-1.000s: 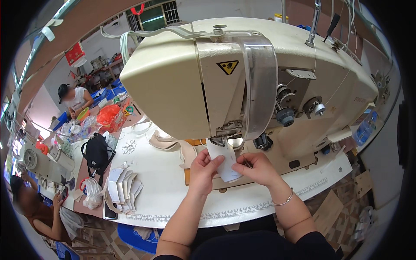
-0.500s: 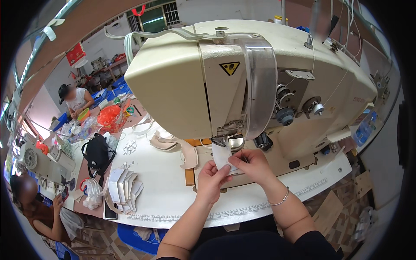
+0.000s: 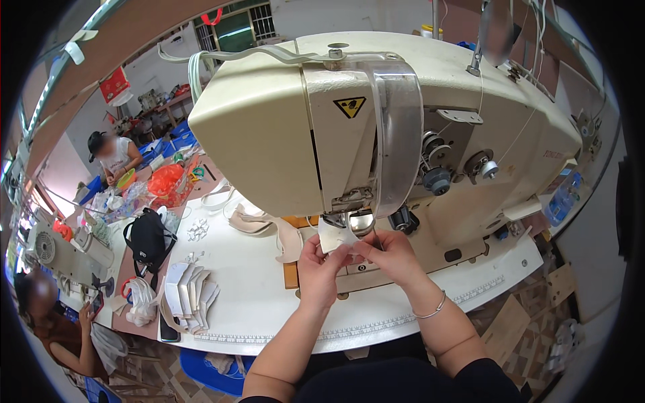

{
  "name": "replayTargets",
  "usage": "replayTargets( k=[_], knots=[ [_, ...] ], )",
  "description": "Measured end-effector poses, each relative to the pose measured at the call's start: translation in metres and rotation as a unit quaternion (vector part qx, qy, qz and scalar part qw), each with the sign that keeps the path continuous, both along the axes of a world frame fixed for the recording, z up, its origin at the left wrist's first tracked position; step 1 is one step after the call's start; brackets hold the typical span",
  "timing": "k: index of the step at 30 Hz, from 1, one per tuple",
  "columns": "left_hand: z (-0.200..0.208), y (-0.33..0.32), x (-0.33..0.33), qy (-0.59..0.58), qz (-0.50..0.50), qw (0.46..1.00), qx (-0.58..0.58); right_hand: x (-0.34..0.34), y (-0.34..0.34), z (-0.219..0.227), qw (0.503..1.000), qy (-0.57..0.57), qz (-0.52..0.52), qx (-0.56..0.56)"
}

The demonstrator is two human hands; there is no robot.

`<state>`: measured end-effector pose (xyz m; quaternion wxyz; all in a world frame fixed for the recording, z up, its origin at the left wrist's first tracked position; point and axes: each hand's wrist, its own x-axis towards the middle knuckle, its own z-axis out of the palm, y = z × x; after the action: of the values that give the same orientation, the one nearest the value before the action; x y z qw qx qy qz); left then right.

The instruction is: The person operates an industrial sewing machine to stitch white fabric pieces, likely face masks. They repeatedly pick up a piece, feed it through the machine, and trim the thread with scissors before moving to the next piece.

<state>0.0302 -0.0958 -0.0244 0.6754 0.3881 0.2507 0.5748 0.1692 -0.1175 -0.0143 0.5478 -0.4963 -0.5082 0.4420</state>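
Note:
A small white piece of fabric lies under the needle area of a large cream sewing machine. My left hand pinches its left and near edge between thumb and fingers. From the other side my right hand grips the near right edge, its thumb close to the left thumb. The fingertips beneath the fabric are hidden. Just behind the hands, the presser foot comes down at the fabric's far edge. A metal bangle sits on my right wrist.
Stacked white pieces and a black bag lie to the left. A beige strip curls beside the machine. A printed ruler runs along the table's front edge. Two other people sit at the left, one holding a phone.
The fabric has been turned and shifted slightly left under the machine, and both hands have moved a little with it. My view has shifted slightly.

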Motion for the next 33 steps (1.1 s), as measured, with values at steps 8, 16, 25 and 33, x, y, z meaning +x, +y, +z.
replayTargets(
  k=[8, 16, 25, 33],
  knots=[
    [0.016, 0.04, -0.024, 0.022, -0.117, 0.991, -0.058, 0.006, -0.003, -0.001, 0.917, -0.073, -0.271, 0.283],
    [0.018, 0.059, -0.028, 0.028, -0.18, 0.981, -0.072, 0.013, 0.0, 0.007, 0.877, -0.313, -0.242, 0.274],
    [0.016, 0.062, -0.026, 0.066, -0.168, 0.983, -0.018, 0.002, 0.003, 0.002, 0.793, -0.387, -0.221, 0.416],
    [0.019, 0.061, -0.026, 0.113, -0.14, 0.983, 0.017, -0.003, 0.009, -0.001, 0.789, -0.413, -0.174, 0.42]
  ],
)
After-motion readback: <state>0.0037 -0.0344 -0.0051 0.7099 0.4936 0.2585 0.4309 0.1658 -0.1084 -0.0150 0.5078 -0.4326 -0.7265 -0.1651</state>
